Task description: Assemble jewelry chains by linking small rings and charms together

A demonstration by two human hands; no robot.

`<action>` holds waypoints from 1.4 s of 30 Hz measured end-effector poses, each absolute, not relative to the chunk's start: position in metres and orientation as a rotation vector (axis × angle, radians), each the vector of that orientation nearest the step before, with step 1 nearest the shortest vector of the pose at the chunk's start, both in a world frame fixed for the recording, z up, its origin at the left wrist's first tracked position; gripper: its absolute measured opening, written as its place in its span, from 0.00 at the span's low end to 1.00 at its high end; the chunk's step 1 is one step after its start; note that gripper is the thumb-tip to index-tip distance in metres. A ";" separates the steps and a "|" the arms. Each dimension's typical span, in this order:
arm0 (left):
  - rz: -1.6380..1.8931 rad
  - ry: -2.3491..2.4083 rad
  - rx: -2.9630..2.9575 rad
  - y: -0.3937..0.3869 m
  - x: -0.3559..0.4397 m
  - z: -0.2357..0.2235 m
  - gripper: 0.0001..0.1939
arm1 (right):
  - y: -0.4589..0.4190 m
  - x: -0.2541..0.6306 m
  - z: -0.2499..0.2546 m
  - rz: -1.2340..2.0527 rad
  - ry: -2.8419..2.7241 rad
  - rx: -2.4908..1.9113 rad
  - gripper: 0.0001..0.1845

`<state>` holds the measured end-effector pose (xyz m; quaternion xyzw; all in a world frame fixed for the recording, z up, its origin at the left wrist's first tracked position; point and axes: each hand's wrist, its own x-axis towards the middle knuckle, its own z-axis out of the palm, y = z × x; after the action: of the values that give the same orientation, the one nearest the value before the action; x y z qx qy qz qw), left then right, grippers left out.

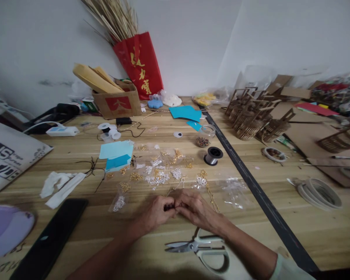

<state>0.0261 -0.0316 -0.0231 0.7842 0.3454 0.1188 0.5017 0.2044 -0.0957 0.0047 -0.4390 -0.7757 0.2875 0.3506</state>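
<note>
My left hand (158, 213) and my right hand (195, 209) meet above the table, fingertips pinched together; what lies between them is too small and hidden to make out. A thin gold chain (175, 189) runs up to the far side of my fingers, its near end out of sight behind them. To the right of it lies a longer gold chain (211, 194) beside silver rings (202, 180). Scissors (198, 246) with pale green handles rest below my right forearm, blades apart. Beyond my hands are small bags of gold findings (136, 176) and silver findings (157, 178).
A wire spool (213, 155) and a jar of beads (203, 141) stand ahead to the right. Blue cards (116, 151) lie left. A black phone (51, 237) is near my left arm. A dark strip (251, 182) crosses the table; woven baskets (247, 120) stand beyond it.
</note>
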 end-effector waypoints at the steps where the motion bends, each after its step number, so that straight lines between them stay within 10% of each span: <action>1: 0.287 0.838 1.899 -0.032 0.026 -0.022 0.09 | -0.096 0.204 0.005 0.748 -2.000 -1.140 0.05; 33: 0.316 0.872 1.852 -0.030 0.028 0.002 0.09 | -0.090 0.222 0.009 0.746 -1.903 -1.255 0.07; 42: 0.318 0.863 1.851 -0.030 0.027 -0.001 0.09 | -0.089 0.211 0.000 1.437 -1.321 -1.089 0.18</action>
<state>0.0265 -0.0297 -0.0012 0.7692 0.3587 0.1321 0.5121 0.2111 -0.0887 -0.0004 -0.4382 -0.5314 0.5779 0.4378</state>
